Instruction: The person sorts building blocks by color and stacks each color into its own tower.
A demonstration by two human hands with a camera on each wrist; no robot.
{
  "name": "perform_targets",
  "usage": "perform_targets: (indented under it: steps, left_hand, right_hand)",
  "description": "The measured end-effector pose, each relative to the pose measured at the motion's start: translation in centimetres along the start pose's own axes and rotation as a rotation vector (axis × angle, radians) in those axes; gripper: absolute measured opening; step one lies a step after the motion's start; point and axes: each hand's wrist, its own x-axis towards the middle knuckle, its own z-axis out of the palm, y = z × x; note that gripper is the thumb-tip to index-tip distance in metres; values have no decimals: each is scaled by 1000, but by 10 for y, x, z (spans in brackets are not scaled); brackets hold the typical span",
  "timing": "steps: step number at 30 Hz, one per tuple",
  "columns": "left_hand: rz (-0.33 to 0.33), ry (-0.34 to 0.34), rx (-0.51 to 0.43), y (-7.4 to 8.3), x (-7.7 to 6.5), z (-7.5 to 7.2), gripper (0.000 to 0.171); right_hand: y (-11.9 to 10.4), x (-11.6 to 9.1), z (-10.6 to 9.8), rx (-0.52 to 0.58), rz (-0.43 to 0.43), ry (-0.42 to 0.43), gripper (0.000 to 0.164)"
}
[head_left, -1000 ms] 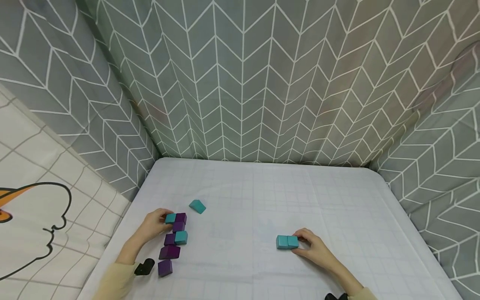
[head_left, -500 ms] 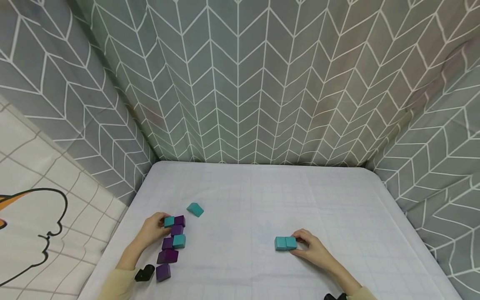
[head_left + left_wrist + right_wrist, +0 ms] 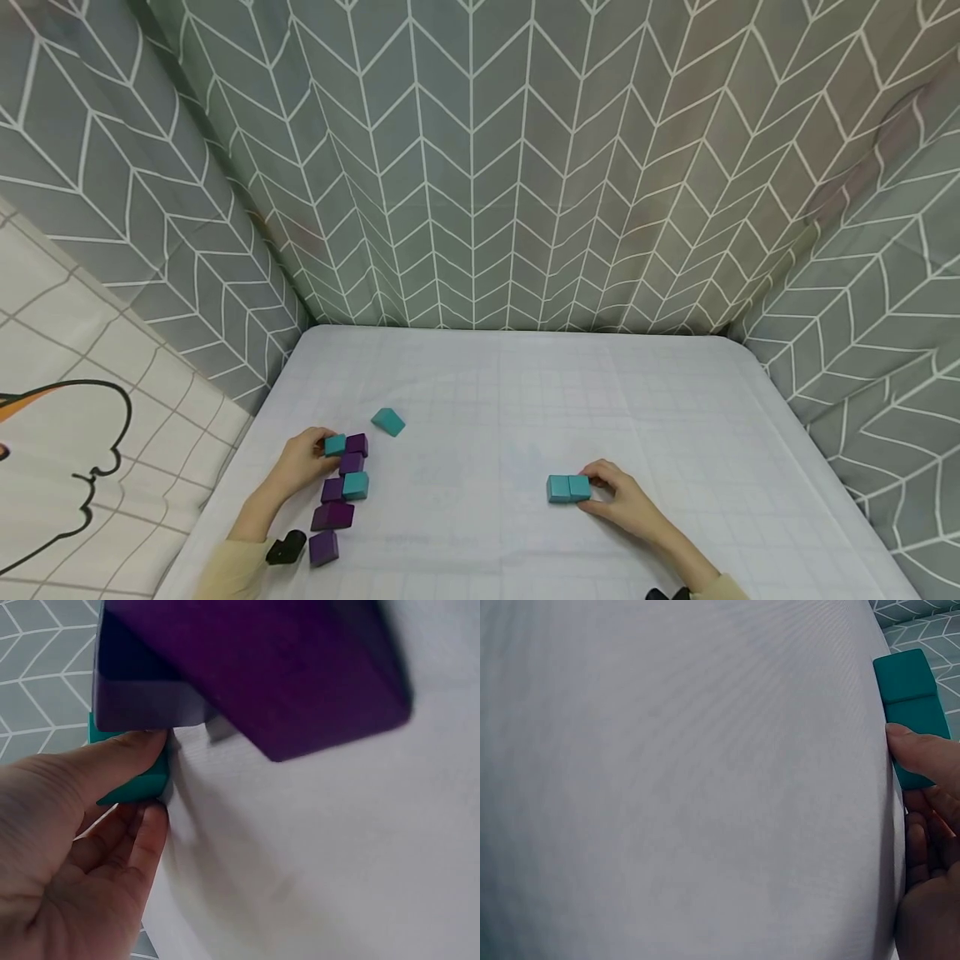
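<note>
In the head view my left hand (image 3: pixel 300 461) pinches a teal block (image 3: pixel 335 445) between thumb and fingers; a purple block (image 3: pixel 357 444) sits against its right side. The left wrist view shows the thumb and fingertips on opposite faces of this teal block (image 3: pixel 139 784), with purple blocks close above it. On the right, my right hand (image 3: pixel 624 502) pinches a teal block (image 3: pixel 580 487) that stands flush against a second teal block (image 3: pixel 558 489). Both teal blocks also show at the right edge of the right wrist view, the thumb lying on the nearer one (image 3: pixel 919 720).
Below the left pair runs a staggered column of purple blocks (image 3: pixel 333 516) with one teal block (image 3: pixel 356 485) among them. A loose angled teal block (image 3: pixel 387 422) lies farther back. White cloth covers the table (image 3: pixel 465 400); patterned curtains (image 3: pixel 480 167) hang behind and beside it.
The head view has shifted slightly, so everything appears a little lower and farther left. Both hands keep their pinch, and the blocks keep their places relative to one another.
</note>
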Motion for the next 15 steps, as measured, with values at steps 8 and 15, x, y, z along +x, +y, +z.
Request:
perform_targets:
  steps: [8,15]
  left_hand:
    - [20,27,39,2,4,-14,32]
    - [45,101,79,19,20,-38,36]
  right_hand:
    - [-27,-3,-6,13,-9,-9,32]
    - [-29,-3,-7,-1,-10,-7,31]
